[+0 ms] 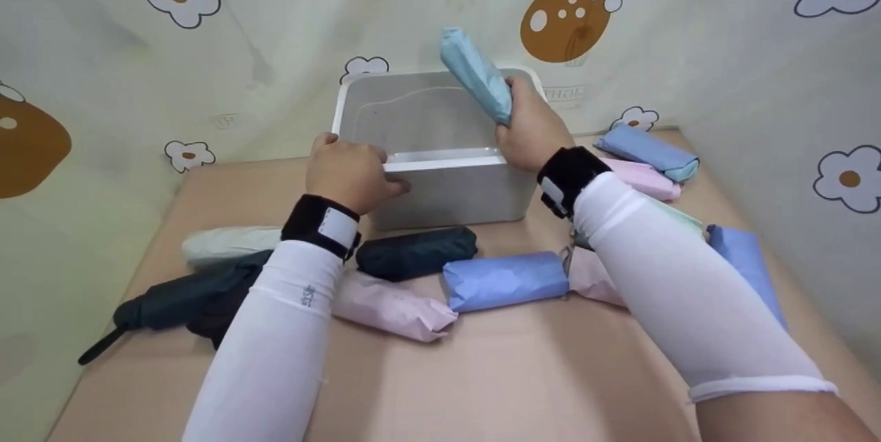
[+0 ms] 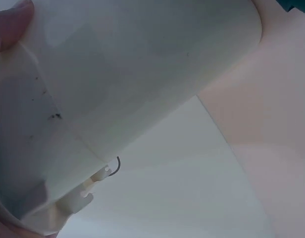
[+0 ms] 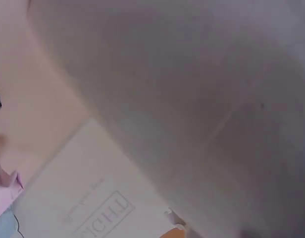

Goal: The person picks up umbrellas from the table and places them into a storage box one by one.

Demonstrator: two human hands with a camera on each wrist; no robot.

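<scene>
In the head view a white plastic bin (image 1: 454, 195) stands tilted at the back of the table. My left hand (image 1: 354, 170) grips its rim at the front left corner, the thumb lying outside the wall. Over the bin's right side, my right hand (image 1: 530, 125) holds a light blue folded umbrella (image 1: 475, 74) by its lower end, the other end pointing up and left. The bin's wall (image 2: 137, 79) fills much of the left wrist view, with fingertips (image 2: 11, 22) at the rim. Only the bin's wall (image 3: 192, 99) shows large in the right wrist view; the umbrella is out of sight there.
Before the bin lie folded umbrellas: dark green (image 1: 416, 253), blue (image 1: 509, 280) and pink (image 1: 396, 308). A white one (image 1: 230, 244) and a dark one (image 1: 186, 294) lie left. More, including a blue one (image 1: 643, 149), lie right. A patterned curtain (image 1: 261, 36) hangs behind.
</scene>
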